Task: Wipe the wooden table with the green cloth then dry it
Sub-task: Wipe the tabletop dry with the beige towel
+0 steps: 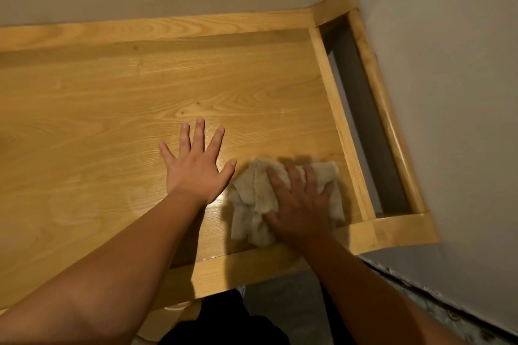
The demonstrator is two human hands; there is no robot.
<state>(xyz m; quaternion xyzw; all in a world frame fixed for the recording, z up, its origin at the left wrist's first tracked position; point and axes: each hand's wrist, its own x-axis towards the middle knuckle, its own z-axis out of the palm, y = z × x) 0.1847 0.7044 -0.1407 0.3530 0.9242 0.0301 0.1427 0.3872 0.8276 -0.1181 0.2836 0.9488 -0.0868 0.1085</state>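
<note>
Beige, fluffy cloth (252, 199) pinned flat under the right hand (301, 204), palm down, fingers (276, 180) spread and pressing on top rather than curled around it; no pinch, no fold gathered into the fist, just an open hand bearing down. Crumpled and bunched toward the left side, spilling out past the thumb and beyond the fingertips toward the right rail. Lying at the near right corner of the wooden table (112, 120), touching the raised front rail and close beside the raised side rail. Just left of the cloth, the left hand (196, 168) flat on bare wood, all five fingers splayed wide, holding nothing, thumb tip near the cloth's edge but apart from it. Glossy sheen on the tabletop between the two hands. Both bare forearms reaching in from the near edge. Beyond the side rail, a dark open gap framed by a curved wooden rail (392, 126). Pale walls (448, 92) behind and to the right
</note>
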